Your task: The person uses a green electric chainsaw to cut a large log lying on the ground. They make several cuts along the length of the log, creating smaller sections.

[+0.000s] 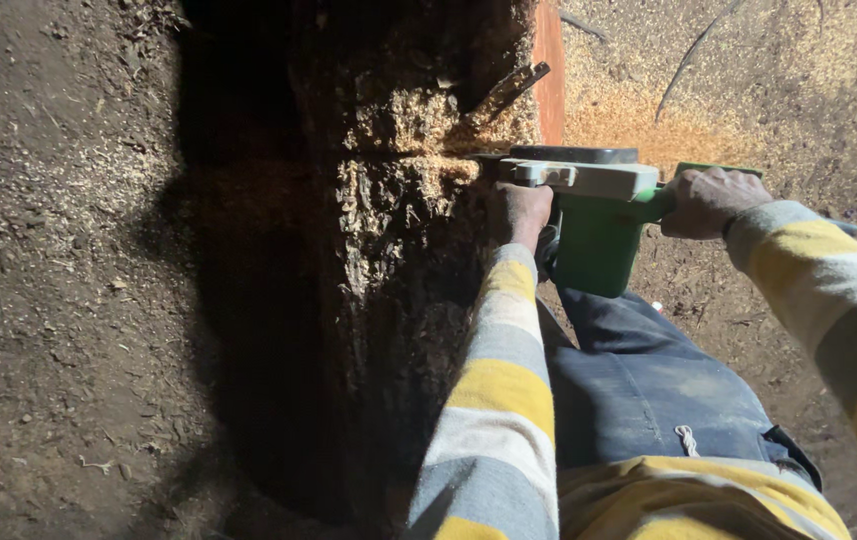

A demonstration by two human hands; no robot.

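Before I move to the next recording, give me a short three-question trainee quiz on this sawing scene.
1. True or false: both hands grip the green power saw.
2. Which hand is nearer the log? A) left hand B) right hand
3. What pale material lies piled around the cut and on the ground?

Key: 1 true; 2 A; 3 sawdust.
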